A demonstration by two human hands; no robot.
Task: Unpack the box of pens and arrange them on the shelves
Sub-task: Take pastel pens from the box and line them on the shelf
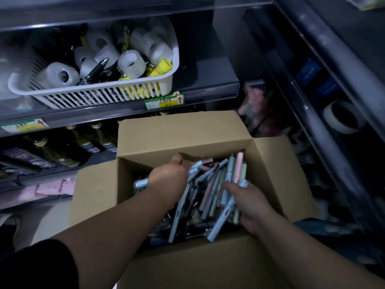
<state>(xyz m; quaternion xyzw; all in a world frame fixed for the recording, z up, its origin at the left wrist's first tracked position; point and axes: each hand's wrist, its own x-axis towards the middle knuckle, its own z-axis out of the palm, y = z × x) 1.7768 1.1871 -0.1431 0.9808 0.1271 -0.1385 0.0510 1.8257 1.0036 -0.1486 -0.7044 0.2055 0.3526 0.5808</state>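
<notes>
Your right hand (250, 203) is curled round a bundle of pastel pens (234, 174), blue, pink and pale green, thumb across the top and fingers underneath. It sits at the right side of the open brown cardboard box (158, 138), just above the loose heap of pens (200, 184) that fills the bottom.

Your left hand (169, 173) is deeper in, toward the far left corner, with its back turned up to you. Its fingers dip down among the pens and are hidden, so I cannot tell whether they are pinching anything or only resting there.

Mind how the bundle lies. Its long axis runs from the near edge of the box, by your wrist, up and away from you, so the far ends point almost straight at the raised back flap. The grey shelf (212, 80) is beyond that flap, higher and a little to your left, and most of it is taken by a white slotted plastic basket (104, 94) of tape rolls; there is bare shelf on its right.

Your right hand has the load and lines up with that bare stretch. I would judge a lift before any forward reach is needed, or the tips will likely catch the flap.
</notes>
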